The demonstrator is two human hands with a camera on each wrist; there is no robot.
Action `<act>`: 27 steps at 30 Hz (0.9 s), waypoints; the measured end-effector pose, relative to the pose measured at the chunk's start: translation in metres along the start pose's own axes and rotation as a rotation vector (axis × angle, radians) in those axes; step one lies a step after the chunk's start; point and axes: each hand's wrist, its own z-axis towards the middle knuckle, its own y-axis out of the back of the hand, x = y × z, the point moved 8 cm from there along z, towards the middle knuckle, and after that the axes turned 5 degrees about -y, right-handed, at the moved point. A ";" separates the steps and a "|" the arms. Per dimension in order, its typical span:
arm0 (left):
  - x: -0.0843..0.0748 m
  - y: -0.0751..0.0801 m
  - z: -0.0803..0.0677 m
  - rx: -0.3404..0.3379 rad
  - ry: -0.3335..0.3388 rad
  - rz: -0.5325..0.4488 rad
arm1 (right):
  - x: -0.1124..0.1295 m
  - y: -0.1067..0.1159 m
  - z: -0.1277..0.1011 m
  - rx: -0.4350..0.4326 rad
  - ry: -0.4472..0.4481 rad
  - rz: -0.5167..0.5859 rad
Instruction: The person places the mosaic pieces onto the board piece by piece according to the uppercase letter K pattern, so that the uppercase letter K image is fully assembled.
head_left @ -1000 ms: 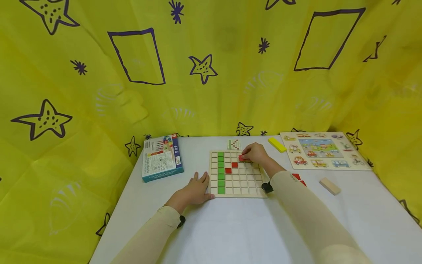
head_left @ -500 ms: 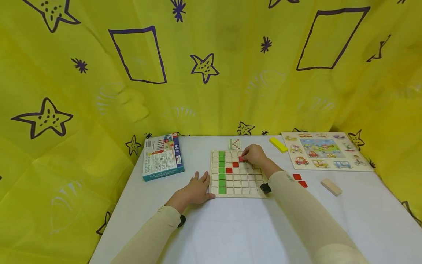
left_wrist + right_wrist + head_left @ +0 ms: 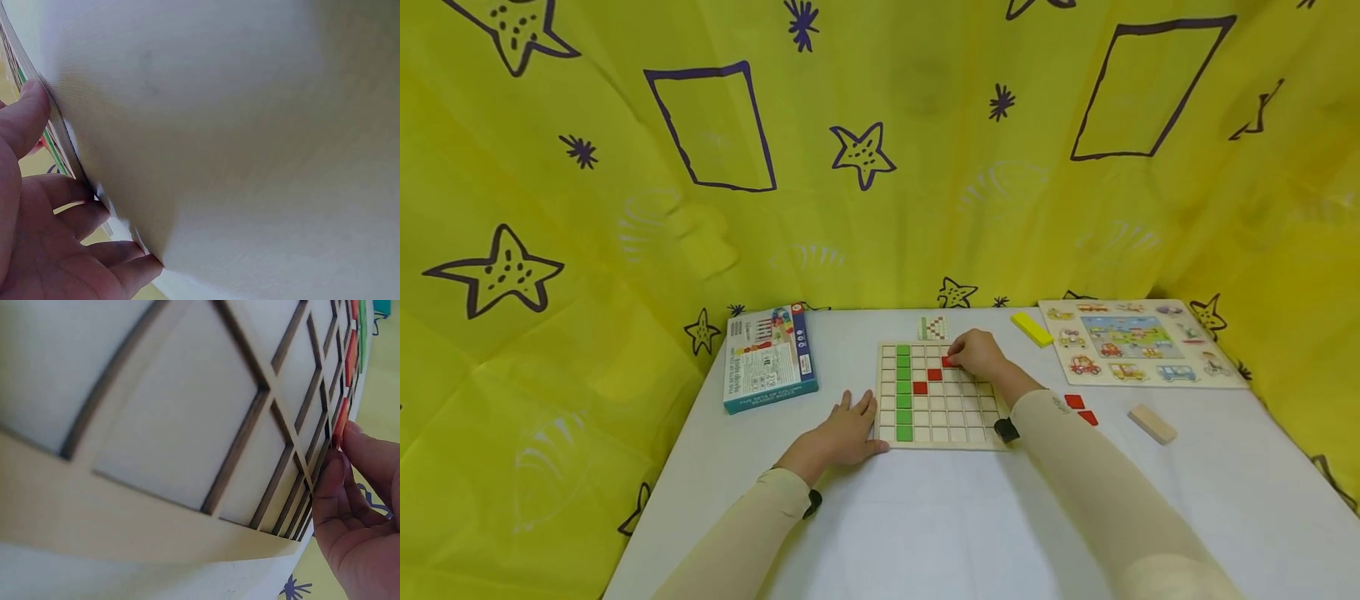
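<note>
Fingers of your right hand pinch a red tile and hold it at a cell in the upper middle part of the wooden grid board — in the right wrist view the fingertips touch the edge of the red tile just above the grid. Your left hand lies flat on the white worktop, fingers straight and relaxed, and it touches the left edge of the board near its lower corner; the left wrist view shows the fingers against that edge.

On the board, one column of green tiles runs from top to bottom on the left side, and two more red tiles sit in a diagonal step to the lower left of the tile you hold. A small pattern card lies just behind the board. Two loose red tiles lie on the worktop to the right of your right sleeve, with a plain wooden block near them. Further back are a yellow block and a vehicle puzzle board; a game box lies at the left.
</note>
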 end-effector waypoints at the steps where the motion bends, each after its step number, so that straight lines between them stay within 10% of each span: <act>1: 0.000 0.000 0.000 0.000 0.001 0.001 | 0.000 0.002 -0.002 0.003 0.004 0.010; 27: 0.000 -0.002 0.002 0.004 -0.008 -0.004 | -0.077 0.078 -0.063 0.016 -0.044 0.029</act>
